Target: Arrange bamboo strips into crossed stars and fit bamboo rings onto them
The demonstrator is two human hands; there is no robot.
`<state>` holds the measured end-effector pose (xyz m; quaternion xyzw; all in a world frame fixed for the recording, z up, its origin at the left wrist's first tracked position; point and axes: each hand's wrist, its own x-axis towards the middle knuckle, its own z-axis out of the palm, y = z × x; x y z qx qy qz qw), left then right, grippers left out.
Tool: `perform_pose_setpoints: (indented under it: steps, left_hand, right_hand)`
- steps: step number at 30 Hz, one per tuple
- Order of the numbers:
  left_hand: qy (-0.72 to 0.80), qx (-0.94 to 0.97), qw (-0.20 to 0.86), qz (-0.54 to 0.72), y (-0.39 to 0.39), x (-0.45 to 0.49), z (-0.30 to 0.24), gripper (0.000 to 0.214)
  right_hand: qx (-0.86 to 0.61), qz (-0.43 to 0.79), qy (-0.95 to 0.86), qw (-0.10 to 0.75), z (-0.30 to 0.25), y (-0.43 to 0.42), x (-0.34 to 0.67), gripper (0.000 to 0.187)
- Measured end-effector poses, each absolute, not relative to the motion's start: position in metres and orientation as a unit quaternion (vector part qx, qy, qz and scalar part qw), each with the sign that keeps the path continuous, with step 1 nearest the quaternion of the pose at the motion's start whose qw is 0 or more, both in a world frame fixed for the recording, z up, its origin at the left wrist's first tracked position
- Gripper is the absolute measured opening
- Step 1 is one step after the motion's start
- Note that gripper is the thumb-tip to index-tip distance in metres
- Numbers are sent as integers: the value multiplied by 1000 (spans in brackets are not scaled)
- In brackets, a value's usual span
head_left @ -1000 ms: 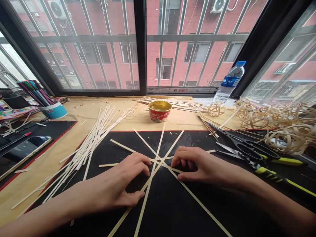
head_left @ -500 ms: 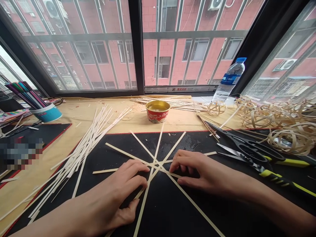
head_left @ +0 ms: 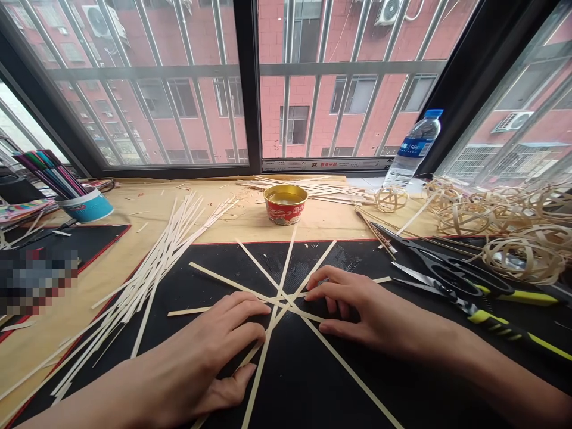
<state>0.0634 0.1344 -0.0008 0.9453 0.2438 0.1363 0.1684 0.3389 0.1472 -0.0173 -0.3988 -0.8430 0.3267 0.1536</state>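
Several pale bamboo strips (head_left: 348, 364) cross in a star on a black mat (head_left: 304, 387). My left hand (head_left: 223, 342) rests over the strips left of the crossing, its fingers bent and touching them. Its thumb stands apart from the index finger. On the other side, my right hand (head_left: 348, 301) has its fingertips at the strips just right of the crossing, with a gap between thumb and index finger. The right index fingertip lies near one strip, and the thumb tip sits by another. Parts of some strips are hidden under both hands.
A bundle of loose strips (head_left: 147, 274) lies left. Behind the mat stands a red tin (head_left: 285, 211) of liquid. Scissors (head_left: 447, 268), pliers-like tools with yellow-green handles (head_left: 496, 322), woven balls (head_left: 522, 259) and a water bottle (head_left: 413, 149) are right. A pen cup (head_left: 87, 205) stands left.
My right index finger has lifted and shifted slightly away from me along the crossing. My left thumb has moved a little to the right. The strips stay almost where they were.
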Motion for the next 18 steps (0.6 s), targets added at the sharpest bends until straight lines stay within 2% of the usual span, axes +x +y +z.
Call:
perform_pose_setpoints:
  steps: [3, 7, 13, 18]
  left_hand:
    - [239, 952, 155, 109, 135, 61, 0, 25]
    - [240, 956, 146, 78, 136, 61, 3, 28]
    - [228, 961, 132, 85, 136, 61, 7, 36]
    - [227, 962, 120, 97, 136, 61, 4, 37]
  right_hand:
    - [-394, 310, -852, 150, -18, 147, 340, 29]
    - [-391, 307, -856, 143, -17, 146, 340, 29]
    - [-393, 312, -854, 136, -17, 147, 339, 37]
    - [-393, 310, -856, 130, -18, 148, 339, 37]
